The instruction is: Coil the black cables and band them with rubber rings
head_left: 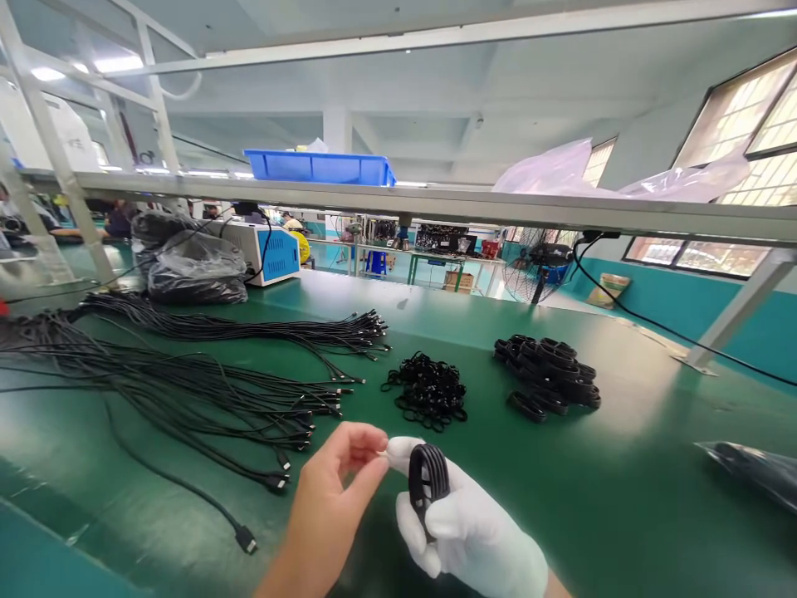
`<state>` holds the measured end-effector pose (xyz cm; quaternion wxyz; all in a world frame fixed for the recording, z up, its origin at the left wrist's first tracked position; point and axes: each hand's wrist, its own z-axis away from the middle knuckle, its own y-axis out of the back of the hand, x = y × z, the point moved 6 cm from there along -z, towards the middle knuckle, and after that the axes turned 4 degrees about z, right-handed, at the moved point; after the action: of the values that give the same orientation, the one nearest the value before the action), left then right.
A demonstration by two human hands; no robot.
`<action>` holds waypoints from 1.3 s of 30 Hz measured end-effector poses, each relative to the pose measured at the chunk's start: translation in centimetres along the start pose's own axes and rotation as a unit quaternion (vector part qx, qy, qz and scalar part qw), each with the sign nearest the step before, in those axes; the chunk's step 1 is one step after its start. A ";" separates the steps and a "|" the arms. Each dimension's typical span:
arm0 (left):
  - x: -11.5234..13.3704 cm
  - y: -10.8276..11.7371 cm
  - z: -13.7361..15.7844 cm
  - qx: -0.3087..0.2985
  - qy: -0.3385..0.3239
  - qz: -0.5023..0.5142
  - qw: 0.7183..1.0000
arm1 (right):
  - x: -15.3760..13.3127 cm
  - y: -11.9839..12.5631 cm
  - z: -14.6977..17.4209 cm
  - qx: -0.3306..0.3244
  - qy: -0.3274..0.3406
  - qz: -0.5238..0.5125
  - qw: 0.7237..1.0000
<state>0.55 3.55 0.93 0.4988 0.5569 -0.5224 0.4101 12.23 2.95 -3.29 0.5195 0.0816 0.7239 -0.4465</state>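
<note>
My right hand [466, 523], in a white glove, grips a coiled black cable [429, 473], its loops standing upright between thumb and fingers. Beside it my bare left hand [339, 490] is closed in a pinch at the tip of the glove's forefinger; what sits between its fingertips is too small to make out. Just beyond the hands lies a pile of small black loop bands [429, 389]. To the left spread bundles of straight black cables [237, 407] with metal-tipped plugs. One loose cable plug [245, 538] lies near the front edge.
Several coiled cables [548, 374] are heaped at the right. A clear bag with black contents [756, 469] lies at the far right. Behind the cables stand a black plastic bag [196, 266] and a blue-and-white machine [274, 253]. A shelf [436, 202] carrying a blue tray [320, 169] spans overhead.
</note>
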 end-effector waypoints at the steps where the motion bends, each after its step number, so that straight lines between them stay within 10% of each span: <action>1: 0.7 0.3 0.0 -0.011 -0.018 -0.042 0.999 | 0.2 -0.1 0.0 -0.010 -0.019 0.000 1.000; 7: 1.4 -1.0 -1.7 -0.230 0.025 -0.085 0.969 | 1.7 -1.3 0.1 -0.035 -0.089 -0.054 0.994; 17: -2.5 -1.5 -3.5 -0.187 0.159 -0.038 0.969 | 0.9 0.3 -0.9 0.249 -0.056 0.276 0.927; 24: -3.1 -1.5 -3.5 -0.132 0.144 -0.065 0.979 | 1.5 0.6 -0.9 0.133 -0.012 0.156 0.979; 39: -4.8 -1.4 0.3 -0.114 0.193 0.086 0.971 | 1.6 0.3 -1.3 0.111 -0.044 0.156 0.981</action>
<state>1.33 4.06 -3.96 0.6135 0.3598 -0.5055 0.4885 10.83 3.53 -4.73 0.6016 0.2310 0.6250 -0.4406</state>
